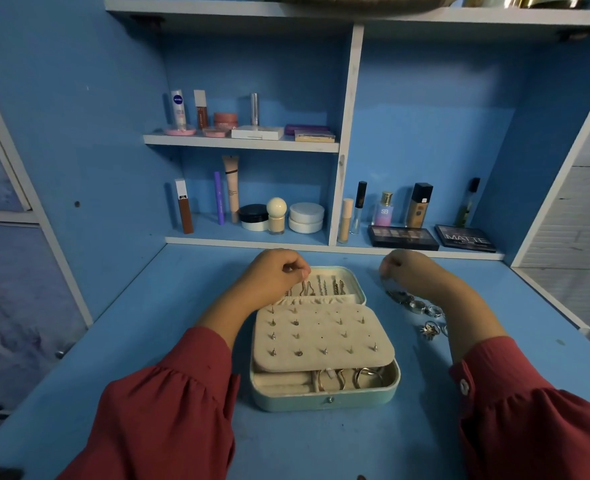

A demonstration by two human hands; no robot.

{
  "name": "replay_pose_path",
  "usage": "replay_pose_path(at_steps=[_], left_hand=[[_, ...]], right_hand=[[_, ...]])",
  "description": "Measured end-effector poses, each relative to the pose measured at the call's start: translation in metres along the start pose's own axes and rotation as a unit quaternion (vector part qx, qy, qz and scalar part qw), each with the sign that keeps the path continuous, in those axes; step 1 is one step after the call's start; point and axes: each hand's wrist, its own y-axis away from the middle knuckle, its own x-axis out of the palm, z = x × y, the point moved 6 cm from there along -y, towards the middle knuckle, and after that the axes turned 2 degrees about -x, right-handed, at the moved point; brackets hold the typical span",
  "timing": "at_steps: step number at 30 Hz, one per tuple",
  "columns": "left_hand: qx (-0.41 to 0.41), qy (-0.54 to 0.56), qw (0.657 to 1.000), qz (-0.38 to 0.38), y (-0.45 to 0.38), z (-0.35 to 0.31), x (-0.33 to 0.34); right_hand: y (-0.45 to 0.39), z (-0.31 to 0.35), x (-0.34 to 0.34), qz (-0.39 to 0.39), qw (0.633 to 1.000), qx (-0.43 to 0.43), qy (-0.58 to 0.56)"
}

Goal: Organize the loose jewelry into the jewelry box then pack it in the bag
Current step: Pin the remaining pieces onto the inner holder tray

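Blue counter [155, 341] all around, blue shelves behind it, and the open jewelry box [324, 398] is sitting right in the middle, so I'm placing everything off that. Nearest the camera, its bottom tray is showing a few rings [364, 375] and a bangle. Just past that, the cream earring panel [321, 336] is lying flat with studs poking up. Farther back, the lid is holding a row of chains [321, 287]. The left hand [276, 271] is hovering over the lid's left corner, fingers curled and pinching the top of a thin chain. The right hand [408, 268] is off to the box's right, fingers curled, but I can't tell if it's gripping anything. Loose jewelry [418, 306] is lying on the counter right of the box. Behind the box, makeup bottles [276, 216] are lining the shelves.
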Motion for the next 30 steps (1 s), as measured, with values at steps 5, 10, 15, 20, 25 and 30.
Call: replay_pose_path(at_steps=[5,10,15,20,25,30], left_hand=[[0.012,0.053,0.998,-0.015,-0.001,-0.008,-0.003],[0.022,0.124,0.992,-0.013,0.001,-0.019,-0.004],[0.025,0.184,0.983,0.009,0.004,-0.028,-0.003],[0.004,0.204,0.979,0.028,0.005,-0.029,0.003],[0.005,0.197,0.98,0.023,0.007,-0.033,0.003],[-0.006,0.223,0.975,-0.003,0.009,-0.033,-0.008]], right_hand=[[0.01,0.035,-0.019,-0.04,0.977,-0.067,-0.196],[0.012,0.073,-0.029,-0.028,0.968,-0.121,-0.218],[0.012,0.103,-0.03,-0.028,0.961,-0.151,-0.23],[0.017,0.123,-0.029,-0.026,0.944,-0.171,-0.281],[0.022,0.135,-0.026,-0.021,0.939,-0.177,-0.295],[0.017,0.124,-0.028,-0.045,0.937,-0.13,-0.32]])
